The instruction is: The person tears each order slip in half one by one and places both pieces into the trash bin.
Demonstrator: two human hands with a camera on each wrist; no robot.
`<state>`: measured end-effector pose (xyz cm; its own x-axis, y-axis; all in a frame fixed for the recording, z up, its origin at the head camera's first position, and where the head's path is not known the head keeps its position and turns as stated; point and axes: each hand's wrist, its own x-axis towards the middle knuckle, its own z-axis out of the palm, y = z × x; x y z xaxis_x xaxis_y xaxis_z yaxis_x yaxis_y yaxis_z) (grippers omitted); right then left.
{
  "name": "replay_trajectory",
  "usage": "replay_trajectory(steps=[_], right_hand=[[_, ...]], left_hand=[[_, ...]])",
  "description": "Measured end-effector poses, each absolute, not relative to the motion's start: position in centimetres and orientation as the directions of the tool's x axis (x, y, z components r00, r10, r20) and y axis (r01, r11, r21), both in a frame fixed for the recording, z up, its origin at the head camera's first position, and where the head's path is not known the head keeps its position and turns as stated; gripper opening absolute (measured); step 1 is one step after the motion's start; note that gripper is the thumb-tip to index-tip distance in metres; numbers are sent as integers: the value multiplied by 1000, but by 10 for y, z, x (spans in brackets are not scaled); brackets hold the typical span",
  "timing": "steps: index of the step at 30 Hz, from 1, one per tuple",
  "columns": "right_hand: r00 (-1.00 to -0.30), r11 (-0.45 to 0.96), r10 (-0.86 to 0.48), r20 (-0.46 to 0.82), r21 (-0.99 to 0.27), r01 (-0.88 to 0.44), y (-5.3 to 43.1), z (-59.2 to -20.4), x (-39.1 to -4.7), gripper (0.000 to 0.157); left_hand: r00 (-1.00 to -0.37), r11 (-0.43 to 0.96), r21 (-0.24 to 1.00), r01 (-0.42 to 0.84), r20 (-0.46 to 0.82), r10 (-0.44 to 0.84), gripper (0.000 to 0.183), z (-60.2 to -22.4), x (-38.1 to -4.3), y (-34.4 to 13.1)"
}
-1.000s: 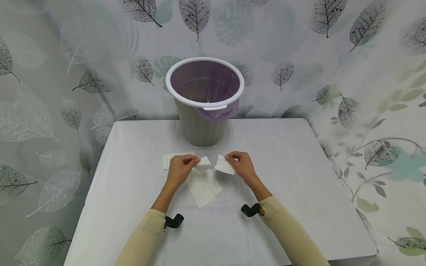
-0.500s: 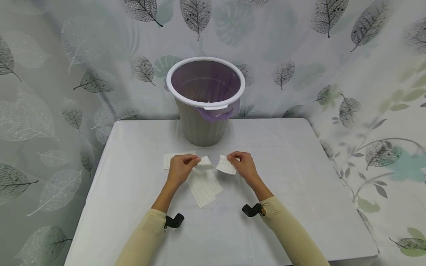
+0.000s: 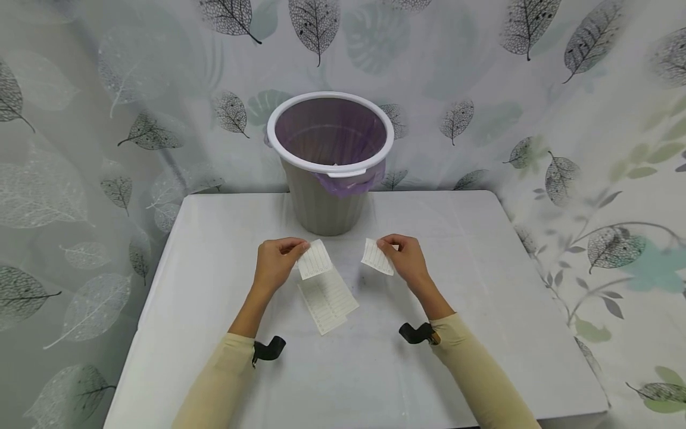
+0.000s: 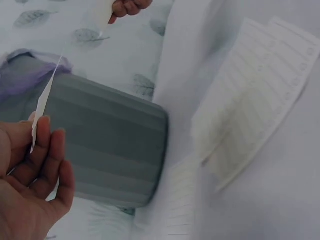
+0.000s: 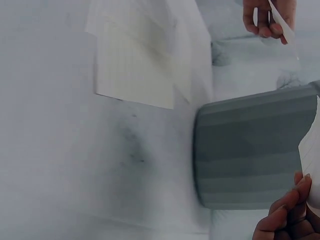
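Observation:
In the head view, my left hand (image 3: 274, 262) pinches a small piece of printed paper (image 3: 315, 260) between thumb and fingertips. Across from it, my right hand (image 3: 407, 259) pinches another small paper piece (image 3: 378, 257), with a gap between the two. The right wrist view shows an uneven edge on the right hand's paper (image 5: 311, 160); the left wrist view shows the left hand's paper (image 4: 42, 110) nearly edge-on. Overlapping printed paper sheets (image 3: 329, 301) lie on the table under the left piece, which covers their upper part. Another paper (image 4: 179, 200) lies beside them, hidden in the head view.
A grey waste bin (image 3: 327, 208) with a white rim and a purple liner stands at the back of the white-covered table (image 3: 455, 250), just beyond the hands. Leaf-patterned curtains (image 3: 429, 77) hang behind and at the sides.
My hands have moved apart, the left one leftward and the right one rightward and slightly up. Each carries its paper piece, so the gap between the pieces is wider.

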<state>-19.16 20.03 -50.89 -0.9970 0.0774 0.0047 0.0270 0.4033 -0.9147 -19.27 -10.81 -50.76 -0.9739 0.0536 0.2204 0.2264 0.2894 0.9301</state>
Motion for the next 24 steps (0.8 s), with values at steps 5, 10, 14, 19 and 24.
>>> replay_trajectory(steps=[5,10,14,19,24], right_hand=[[-996,395,71,56,-918,-24,203,-485,-193,18],[-992,371,45,116,-924,-91,204,-462,-195,18],[-987,357,20,161,-923,-143,203,-444,-197,20],[-976,360,-6,220,-910,-207,202,-424,-201,19],[-952,377,-46,301,-878,-296,197,-401,-208,16]], left_hand=[[-963,295,918,266,269,34,16,-483,-194,-109],[-943,299,899,321,331,18,15,-459,-195,-110],[-926,316,877,361,377,11,15,-439,-201,-114],[-903,340,846,410,430,19,14,-414,-208,-117],[-872,344,814,468,489,29,14,-392,-216,-118]])
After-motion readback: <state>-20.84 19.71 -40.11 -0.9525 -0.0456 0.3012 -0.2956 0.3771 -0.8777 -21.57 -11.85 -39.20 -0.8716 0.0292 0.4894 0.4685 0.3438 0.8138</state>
